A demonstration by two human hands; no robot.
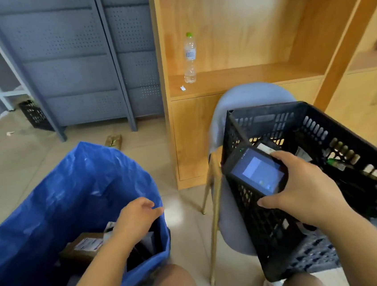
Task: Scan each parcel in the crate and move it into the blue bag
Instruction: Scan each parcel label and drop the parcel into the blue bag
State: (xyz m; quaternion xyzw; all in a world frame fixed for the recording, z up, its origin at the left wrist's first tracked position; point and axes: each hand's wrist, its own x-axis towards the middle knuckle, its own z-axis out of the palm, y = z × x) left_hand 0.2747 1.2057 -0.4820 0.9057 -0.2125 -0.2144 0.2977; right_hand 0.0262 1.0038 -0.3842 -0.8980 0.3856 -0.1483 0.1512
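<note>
A big blue bag [56,203] stands open on the floor at lower left. Inside it lie a brown parcel [83,248] with a white label and some dark packets. My left hand [136,218] hovers over the bag's right rim, fingers loosely curled and holding nothing. A black slatted crate [316,129] sits tilted on a grey chair [243,99] at right. My right hand [301,189] grips a black handheld scanner [255,170] with a lit screen above the crate's near left corner. A white-labelled parcel [267,146] peeks out behind the scanner inside the crate.
A wooden shelf unit [268,71] stands behind the chair, with a plastic water bottle [190,58] on it. Grey metal racks [69,62] fill the back left. A small brown packet [113,141] lies on the tiled floor, and a second black crate [33,115] sits by the racks.
</note>
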